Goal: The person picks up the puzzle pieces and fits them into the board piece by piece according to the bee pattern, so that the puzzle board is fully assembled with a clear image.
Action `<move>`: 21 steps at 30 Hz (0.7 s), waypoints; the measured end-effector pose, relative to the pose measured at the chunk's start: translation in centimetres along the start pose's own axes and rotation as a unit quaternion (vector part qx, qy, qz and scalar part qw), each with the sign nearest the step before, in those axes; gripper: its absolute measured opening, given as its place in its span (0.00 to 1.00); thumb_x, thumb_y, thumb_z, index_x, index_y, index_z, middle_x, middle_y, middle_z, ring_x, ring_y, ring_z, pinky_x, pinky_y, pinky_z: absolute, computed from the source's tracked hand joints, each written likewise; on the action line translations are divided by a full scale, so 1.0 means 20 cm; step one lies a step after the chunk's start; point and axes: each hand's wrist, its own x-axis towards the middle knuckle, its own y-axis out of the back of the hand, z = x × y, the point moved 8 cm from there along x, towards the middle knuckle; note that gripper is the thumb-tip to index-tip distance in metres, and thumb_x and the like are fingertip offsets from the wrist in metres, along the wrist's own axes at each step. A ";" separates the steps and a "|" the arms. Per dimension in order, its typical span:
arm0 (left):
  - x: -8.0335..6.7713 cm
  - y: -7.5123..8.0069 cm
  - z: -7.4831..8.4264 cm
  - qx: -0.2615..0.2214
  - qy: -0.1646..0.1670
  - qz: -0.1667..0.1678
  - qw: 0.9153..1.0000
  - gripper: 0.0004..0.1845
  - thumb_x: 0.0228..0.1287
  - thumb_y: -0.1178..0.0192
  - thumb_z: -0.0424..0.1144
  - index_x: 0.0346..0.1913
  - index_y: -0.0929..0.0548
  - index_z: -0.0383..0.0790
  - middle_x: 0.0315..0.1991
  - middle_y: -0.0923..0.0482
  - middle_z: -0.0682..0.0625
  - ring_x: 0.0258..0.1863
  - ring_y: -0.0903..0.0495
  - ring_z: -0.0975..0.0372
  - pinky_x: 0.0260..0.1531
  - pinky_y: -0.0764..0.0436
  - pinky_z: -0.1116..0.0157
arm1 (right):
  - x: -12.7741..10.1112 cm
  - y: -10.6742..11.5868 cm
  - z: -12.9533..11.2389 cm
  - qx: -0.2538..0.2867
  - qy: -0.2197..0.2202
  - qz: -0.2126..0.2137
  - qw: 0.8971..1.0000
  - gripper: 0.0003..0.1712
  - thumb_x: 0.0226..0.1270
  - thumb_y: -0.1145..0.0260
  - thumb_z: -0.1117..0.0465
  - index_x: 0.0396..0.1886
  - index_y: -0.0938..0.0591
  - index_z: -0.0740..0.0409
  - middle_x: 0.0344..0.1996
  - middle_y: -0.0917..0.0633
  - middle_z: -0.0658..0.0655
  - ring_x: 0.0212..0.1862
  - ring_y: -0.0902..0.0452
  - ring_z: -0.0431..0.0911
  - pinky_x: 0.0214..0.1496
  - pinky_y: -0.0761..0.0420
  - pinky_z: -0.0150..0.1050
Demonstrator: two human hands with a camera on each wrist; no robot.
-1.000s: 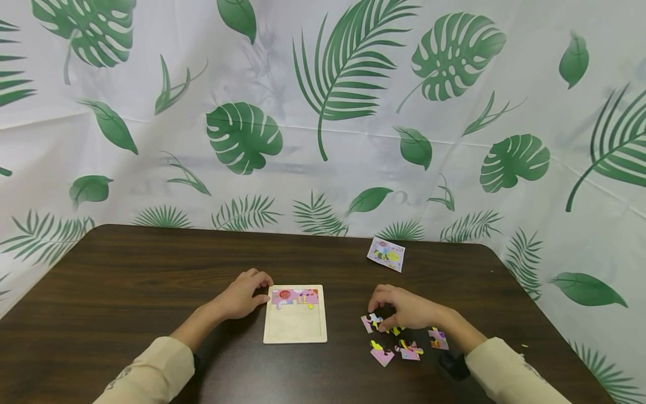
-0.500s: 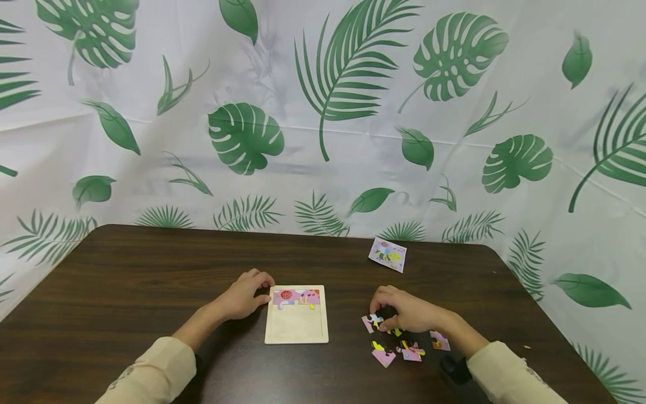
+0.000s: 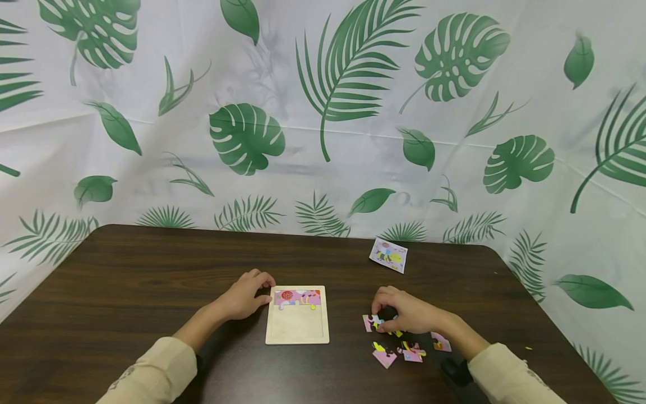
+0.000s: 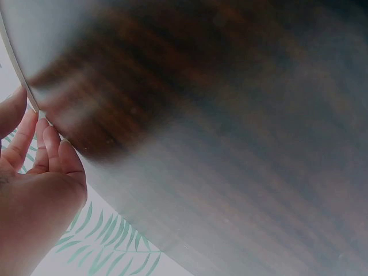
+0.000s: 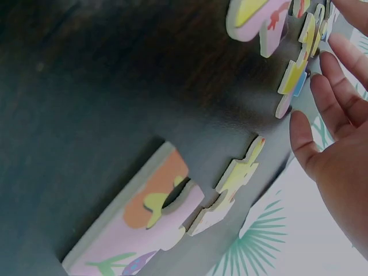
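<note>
In the head view a pale wooden puzzle tray [image 3: 298, 340] lies at the table's middle, with a pink strip of joined pieces [image 3: 292, 297] along its far edge. My left hand [image 3: 242, 297] grips the tray's far left corner, thumb on the side and index finger at the top. On the right, my right hand [image 3: 410, 312] pinches a pink and white jigsaw piece [image 3: 367, 323] between thumb and index finger, low over the table. Another yellow piece [image 3: 397, 333] shows partly beneath that hand. In the right wrist view the right hand's [image 5: 345, 109] thumb and index tips are cut off.
Nearer the body lie a pink and yellow piece [image 3: 386, 358] and a multicoloured piece [image 3: 414, 353]. A pink and orange piece [image 3: 441, 342] sits by the right wrist. A printed bee picture card [image 3: 388, 256] lies farther back, before a leaf-patterned cloth [image 3: 313, 185].
The piece at my right fingertips has turned slightly and stands straighter than before. My left hand and the tray keep their places; the whole head view has shifted a little.
</note>
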 end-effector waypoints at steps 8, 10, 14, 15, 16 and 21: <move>0.00 0.00 0.00 -0.001 0.004 0.001 1.000 0.09 0.58 0.40 0.30 0.41 0.25 0.37 0.36 0.31 0.48 0.40 0.32 0.53 0.43 0.31 0.53 | 0.00 0.00 -0.01 -0.004 -0.011 0.005 1.000 0.11 0.55 0.32 0.55 0.35 0.24 0.49 0.38 0.28 0.44 0.42 0.34 0.41 0.44 0.30 0.41; 0.00 0.00 0.00 -0.001 0.004 0.002 1.000 0.09 0.58 0.40 0.30 0.41 0.25 0.37 0.36 0.31 0.48 0.40 0.32 0.54 0.43 0.31 0.53 | 0.00 0.00 0.00 -0.005 -0.014 0.006 1.000 0.11 0.55 0.32 0.56 0.35 0.24 0.49 0.37 0.28 0.44 0.42 0.35 0.41 0.44 0.30 0.41; -0.01 0.00 0.00 0.001 0.007 0.003 1.000 0.09 0.57 0.39 0.30 0.41 0.25 0.37 0.36 0.31 0.48 0.40 0.32 0.54 0.43 0.31 0.53 | 0.01 0.00 0.00 -0.005 -0.018 0.008 1.000 0.10 0.54 0.32 0.57 0.35 0.24 0.49 0.37 0.27 0.44 0.42 0.34 0.42 0.44 0.30 0.40; -0.01 0.00 0.00 0.001 0.009 0.003 1.000 0.09 0.57 0.39 0.30 0.41 0.25 0.37 0.36 0.31 0.48 0.40 0.32 0.54 0.43 0.31 0.53 | 0.01 0.00 0.00 -0.005 -0.018 0.009 1.000 0.10 0.54 0.32 0.57 0.35 0.24 0.50 0.37 0.27 0.45 0.42 0.34 0.42 0.44 0.30 0.40; -0.01 0.00 0.00 0.000 0.010 0.002 1.000 0.10 0.57 0.39 0.30 0.41 0.25 0.37 0.36 0.31 0.48 0.40 0.32 0.54 0.44 0.31 0.53 | 0.01 0.00 -0.01 -0.005 -0.016 0.010 1.000 0.10 0.54 0.31 0.57 0.35 0.24 0.50 0.37 0.27 0.45 0.42 0.34 0.42 0.44 0.30 0.39; 0.00 0.00 0.00 0.000 0.011 0.002 1.000 0.10 0.57 0.39 0.30 0.41 0.25 0.37 0.35 0.31 0.48 0.40 0.32 0.54 0.43 0.31 0.53 | 0.01 0.00 -0.01 -0.005 -0.013 0.014 1.000 0.10 0.53 0.32 0.59 0.34 0.24 0.51 0.36 0.28 0.45 0.41 0.34 0.42 0.44 0.30 0.38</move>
